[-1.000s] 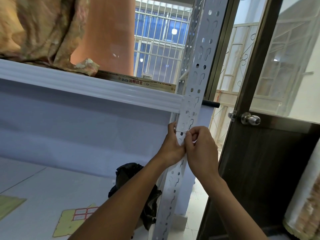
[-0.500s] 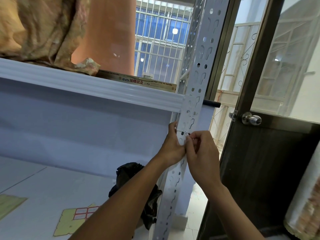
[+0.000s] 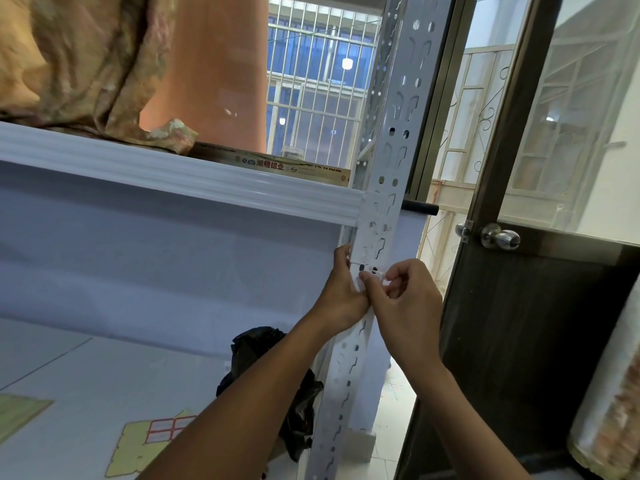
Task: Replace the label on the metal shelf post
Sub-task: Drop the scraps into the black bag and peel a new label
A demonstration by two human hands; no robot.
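Both hands are mid-frame on the metal shelf post [image 3: 388,188], just below where the white shelf beam [image 3: 173,178] joins it.

Our left hand [image 3: 341,292] grips the post's left edge, with the fingers curled round behind it. Our right hand [image 3: 405,306] comes in from the right with curled fingers, and thumb and forefinger pinch at the label [image 3: 356,284].

The label is a small white strip on the post face, between the two hands and touching both. A thin, clear-looking edge shows at the right fingertips [image 3: 384,277]. We can't tell whether it's the label lifting or its backing.

Around it:
- A black plastic bag [image 3: 263,344] sits on the lower shelf, left of the post and behind our left forearm.
- A sheet of red-bordered blank labels [image 3: 162,431] on yellow backing lies flat in the lower left.
- Crumpled tan fabric [image 3: 86,64] is on the upper shelf at upper left, with an orange cylinder [image 3: 214,64] beside it.
- A flat printed box [image 3: 294,166] rests on the beam, centre frame.
- A dark door with a chrome door knob [image 3: 500,237] is right of the post.
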